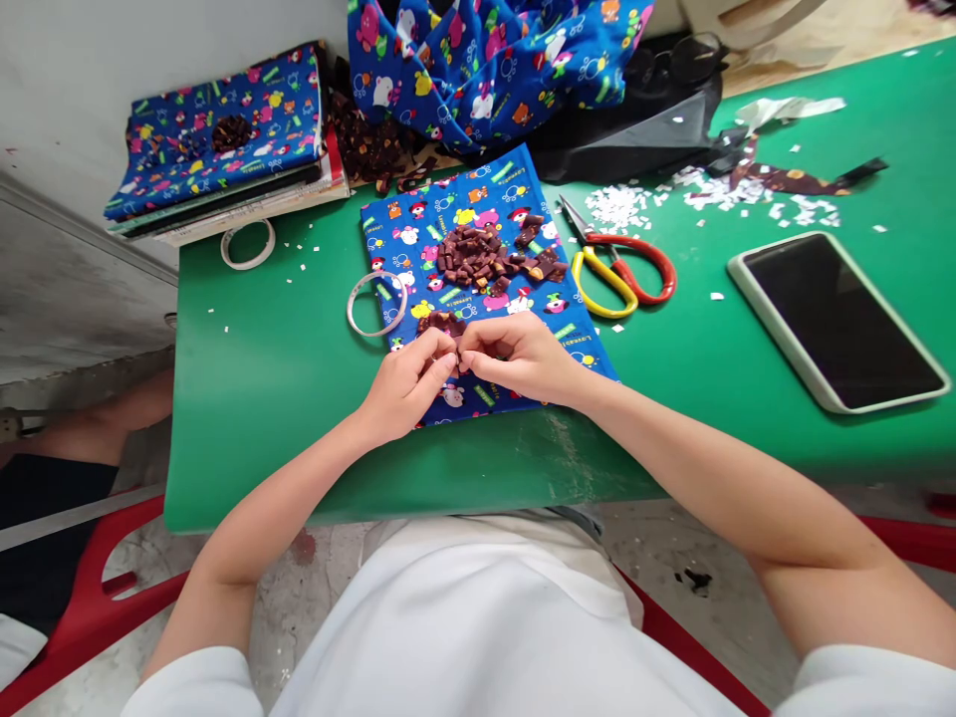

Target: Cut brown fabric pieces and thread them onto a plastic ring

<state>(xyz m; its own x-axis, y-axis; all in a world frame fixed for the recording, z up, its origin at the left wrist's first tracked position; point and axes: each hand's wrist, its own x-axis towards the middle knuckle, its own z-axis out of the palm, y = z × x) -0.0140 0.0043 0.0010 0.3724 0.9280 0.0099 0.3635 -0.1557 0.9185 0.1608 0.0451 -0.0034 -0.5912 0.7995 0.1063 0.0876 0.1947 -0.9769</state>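
Note:
My left hand (407, 383) and my right hand (519, 357) meet fingertip to fingertip over a blue cartoon-print cloth (478, 204) spread on the green table (269, 378). Both pinch something small and dark between them; it is too small to name. Just beyond my fingers lies a small cluster of brown pieces (442, 323). A larger pile of brown pieces (493, 254) sits in the middle of the cloth. A clear tape ring (376, 303) lies at the cloth's left edge.
Red-and-yellow scissors (623, 271) lie right of the cloth, with white paper scraps (616, 206) behind them. A phone (840, 319) rests at the right. A second ring (248, 244), stacked printed cloth on books (224, 129), a bundled blue fabric (493, 60) and dark strips (792, 179) line the back.

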